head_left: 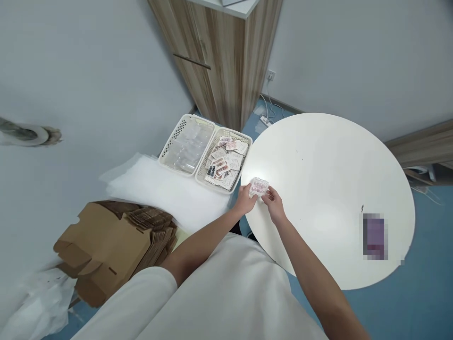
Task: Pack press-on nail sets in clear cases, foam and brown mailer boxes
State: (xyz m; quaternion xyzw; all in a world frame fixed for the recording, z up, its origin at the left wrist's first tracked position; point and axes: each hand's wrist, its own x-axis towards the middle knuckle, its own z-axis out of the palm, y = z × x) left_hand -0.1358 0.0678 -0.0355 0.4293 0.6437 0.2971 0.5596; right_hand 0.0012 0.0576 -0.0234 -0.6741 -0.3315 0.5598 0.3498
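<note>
A small clear plastic box point(259, 187) with pinkish pieces inside is held over the near left edge of the round table. My left hand point(245, 200) grips its left side, thumb along the near edge. On the right side, my right hand point(273, 203) has its fingers closed at the box's corner. Left of the hands, a white basket point(198, 178) holds many printed cards point(226, 163), some bearing rows of pink, orange and dark pieces. Beside it, a second white basket point(166, 150) contains clear plastic packaging point(189, 146). The pieces in the box are too small to identify.
The round white table point(329, 160) carries a blurred purple item point(375, 237) at its right. White foam sheets point(152, 184) and stacked flat cardboard boxes point(109, 241) lie to the left. A wood-grain cabinet point(219, 56) and a power strip point(264, 121) stand behind.
</note>
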